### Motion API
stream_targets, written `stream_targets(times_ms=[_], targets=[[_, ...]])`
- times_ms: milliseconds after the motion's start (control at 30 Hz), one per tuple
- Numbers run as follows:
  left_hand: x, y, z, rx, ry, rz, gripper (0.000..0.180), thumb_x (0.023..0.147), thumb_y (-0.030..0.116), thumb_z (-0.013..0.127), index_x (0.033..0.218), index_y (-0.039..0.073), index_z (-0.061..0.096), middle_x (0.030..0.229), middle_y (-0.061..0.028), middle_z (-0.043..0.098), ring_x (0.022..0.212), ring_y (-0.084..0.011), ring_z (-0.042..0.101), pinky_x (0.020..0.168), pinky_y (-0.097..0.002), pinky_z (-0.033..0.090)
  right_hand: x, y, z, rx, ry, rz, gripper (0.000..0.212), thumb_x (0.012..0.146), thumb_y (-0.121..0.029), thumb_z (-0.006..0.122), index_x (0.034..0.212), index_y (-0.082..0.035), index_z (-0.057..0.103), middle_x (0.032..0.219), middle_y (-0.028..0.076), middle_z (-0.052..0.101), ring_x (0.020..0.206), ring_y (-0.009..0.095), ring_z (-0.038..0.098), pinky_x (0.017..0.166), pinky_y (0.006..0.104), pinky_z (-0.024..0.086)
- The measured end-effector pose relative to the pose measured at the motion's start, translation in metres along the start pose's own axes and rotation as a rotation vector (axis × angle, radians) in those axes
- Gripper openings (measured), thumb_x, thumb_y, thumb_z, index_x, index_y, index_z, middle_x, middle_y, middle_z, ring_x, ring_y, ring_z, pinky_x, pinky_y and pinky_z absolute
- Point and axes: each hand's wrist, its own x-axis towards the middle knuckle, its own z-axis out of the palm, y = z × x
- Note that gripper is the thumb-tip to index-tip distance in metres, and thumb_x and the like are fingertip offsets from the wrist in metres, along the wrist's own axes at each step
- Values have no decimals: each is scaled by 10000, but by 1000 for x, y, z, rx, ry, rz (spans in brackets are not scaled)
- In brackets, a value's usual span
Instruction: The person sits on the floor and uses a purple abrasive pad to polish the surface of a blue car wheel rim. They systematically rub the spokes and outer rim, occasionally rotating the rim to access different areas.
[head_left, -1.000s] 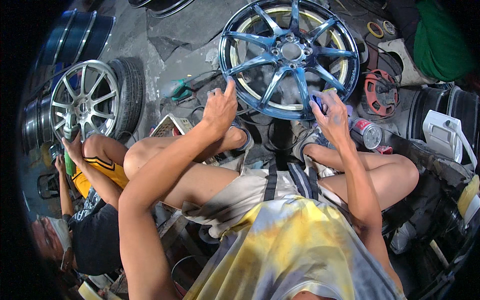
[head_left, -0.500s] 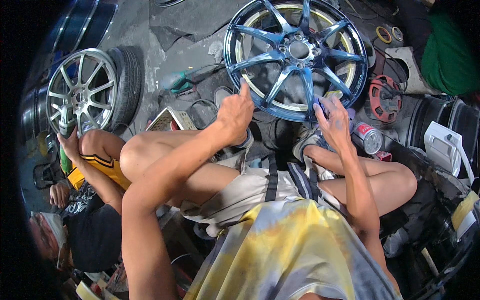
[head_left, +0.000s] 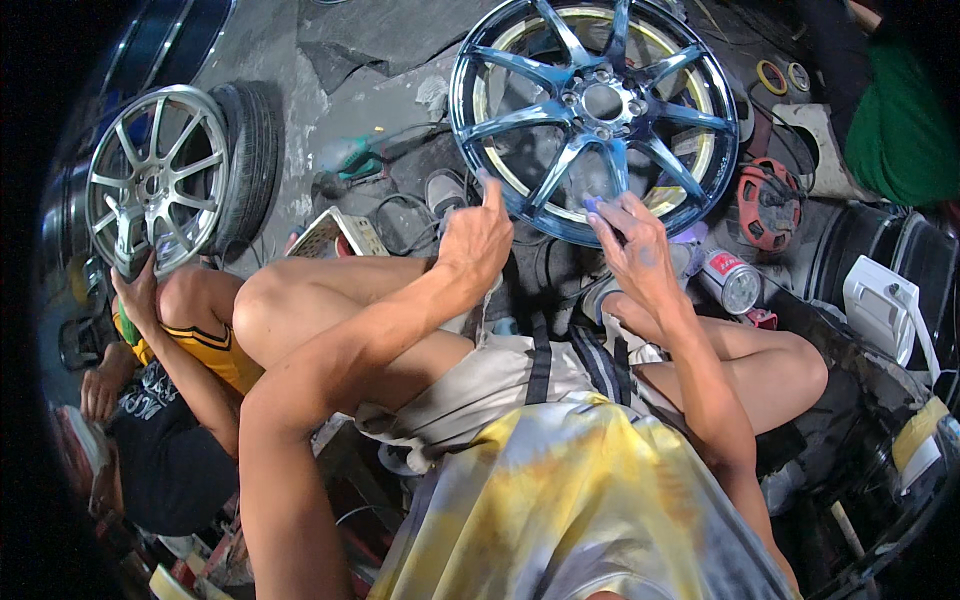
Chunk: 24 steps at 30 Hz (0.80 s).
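Just beyond me lies a glossy blue, spoked metal wheel (head_left: pixel 603 128); at its near edge my right hand (head_left: pixel 638 243) pinches a small purple pad (head_left: pixel 592 203), my left hand (head_left: pixel 474 238) (grip unclear) farther left.

The blue wheel (head_left: pixel 613 152) looks smooth, glossy metal

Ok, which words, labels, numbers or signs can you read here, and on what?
Can: pale lettering on a red label; wording not copied here.
Co-worker's black shirt: white lettering, partly hidden; not copied.
White casing: any marking is too small to read.
Blue wheel: no lettering I can make out.
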Motion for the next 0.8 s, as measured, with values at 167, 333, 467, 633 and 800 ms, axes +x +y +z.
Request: stream_targets(times_ms=[167, 333, 467, 633, 800], targets=[[18, -29, 7, -20, 123, -29, 271, 842, 77, 612, 1028, -112, 666, 1206, -236, 572, 640, -218, 711, 536, -342, 581, 19, -16, 40, 63, -14, -89, 203, 894, -54, 678, 1083, 9, 715, 843, 157, 580, 752, 328, 613, 693, 402, 492], [24, -50, -6, -481, 72, 139, 185, 861, 117, 593, 867, -52, 670, 1092, -228, 617, 771, -383, 698, 723, -464, 585, 43, -12, 79, -32, 23, -153, 157, 869, -59, 671, 1010, -5, 716, 851, 137, 572, 824, 328, 601, 728, 439, 469], [68, -131, -7, -698, 116, -148, 284, 872, 203, 569, 930, -41, 704, 961, -288, 685, 912, -470, 661, 862, -507, 535, 58, -12, 104, -106, 49, -239, 136, 857, -78, 670, 979, -31, 707, 868, 128, 561, 857, 326, 573, 732, 449, 433], [136, -177, 45, -1078, 135, -400, 623, 954, 512, 539, 1040, -79, 716, 1010, -291, 710, 1002, -349, 686, 902, -444, 503, 63, -21, 111, -106, 26, -221, 165, 842, -44, 701, 1000, 0, 716, 832, 150, 544, 787, 339, 568, 709, 433, 453], [195, -140, 78, -1452, 377, -611, 848, 982, 650, 398, 1042, -142, 693, 1091, -353, 671, 1109, -415, 639, 995, -454, 448, 62, -36, 104, -82, -29, -97, 167, 830, -44, 710, 993, -26, 744, 852, 152, 557, 826, 346, 588, 727, 436, 478]])
